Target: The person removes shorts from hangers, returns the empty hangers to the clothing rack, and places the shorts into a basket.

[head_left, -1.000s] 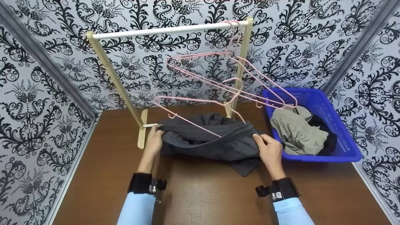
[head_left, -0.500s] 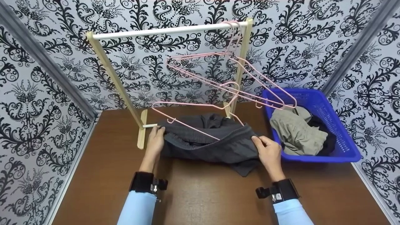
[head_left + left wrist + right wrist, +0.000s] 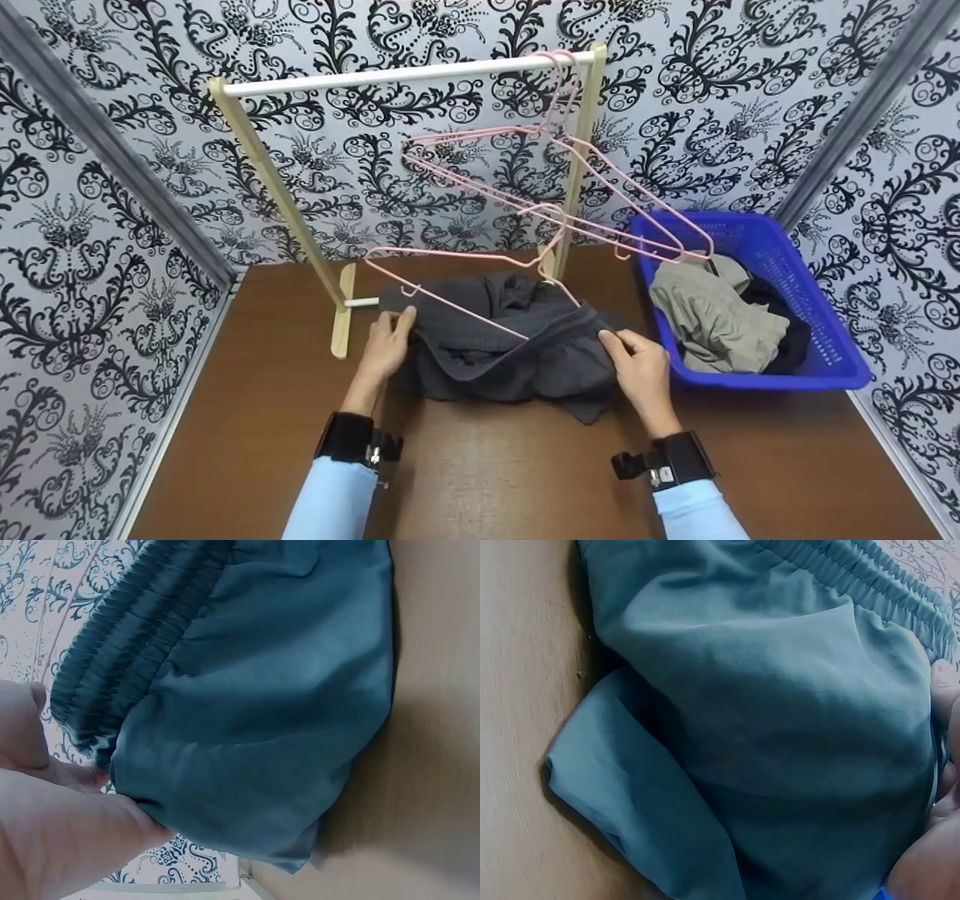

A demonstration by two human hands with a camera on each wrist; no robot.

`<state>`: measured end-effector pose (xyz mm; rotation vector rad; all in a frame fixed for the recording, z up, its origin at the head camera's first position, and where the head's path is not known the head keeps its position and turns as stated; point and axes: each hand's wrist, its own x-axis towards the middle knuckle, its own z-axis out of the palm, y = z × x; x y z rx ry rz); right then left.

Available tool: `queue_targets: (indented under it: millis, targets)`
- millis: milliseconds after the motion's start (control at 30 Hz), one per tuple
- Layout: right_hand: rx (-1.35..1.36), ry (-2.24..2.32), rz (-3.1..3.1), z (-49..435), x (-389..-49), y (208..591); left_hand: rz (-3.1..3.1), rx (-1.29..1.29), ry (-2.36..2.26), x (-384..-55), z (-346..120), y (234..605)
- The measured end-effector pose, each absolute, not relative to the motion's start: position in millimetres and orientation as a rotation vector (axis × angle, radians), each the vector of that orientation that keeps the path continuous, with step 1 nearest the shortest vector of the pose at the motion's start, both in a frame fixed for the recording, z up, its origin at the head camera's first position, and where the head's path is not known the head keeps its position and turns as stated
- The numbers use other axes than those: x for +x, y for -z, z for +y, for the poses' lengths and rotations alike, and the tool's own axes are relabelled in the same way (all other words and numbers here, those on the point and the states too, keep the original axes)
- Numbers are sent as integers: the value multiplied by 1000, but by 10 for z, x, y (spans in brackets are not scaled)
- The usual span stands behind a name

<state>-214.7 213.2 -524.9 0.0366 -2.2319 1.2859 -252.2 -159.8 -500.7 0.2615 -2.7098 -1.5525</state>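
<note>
Dark grey shorts (image 3: 517, 367) with a gathered elastic waistband (image 3: 127, 637) lie bunched on the table, waist opening facing up. A pink hanger (image 3: 457, 251) stands tilted in that opening; its right end is hidden inside the cloth, while its left end and hook stick out above. My left hand (image 3: 388, 345) pinches the waistband at the left side. At the right side, my right hand (image 3: 637, 367) grips the waistband with the thumb on top. In the right wrist view, one shorts leg (image 3: 637, 787) lies folded on the table.
Behind the shorts stands a rack with a white rail (image 3: 405, 75) and wooden posts (image 3: 277, 187). More pink hangers (image 3: 637, 187) hang at its right end. A blue basket (image 3: 825, 337) at the right contains a beige garment (image 3: 712, 315) and a black one (image 3: 795, 330).
My left hand has moved right along the waistband, and the left side of the opening has drawn in. The hanger has tipped, its hook shifting lower and left. My right hand has moved slightly left.
</note>
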Motion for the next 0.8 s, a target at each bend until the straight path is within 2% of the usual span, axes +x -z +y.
queue_targets:
  millis: [233, 800]
  targets:
    - [30, -1268, -2254, 2120, -2140, 5249, -2663, 189, 1645, -2487, -1579, 5041]
    - [34, -1235, -2284, 2119, -2205, 5270, -2695, -68, 1479, -2448, -1497, 5018]
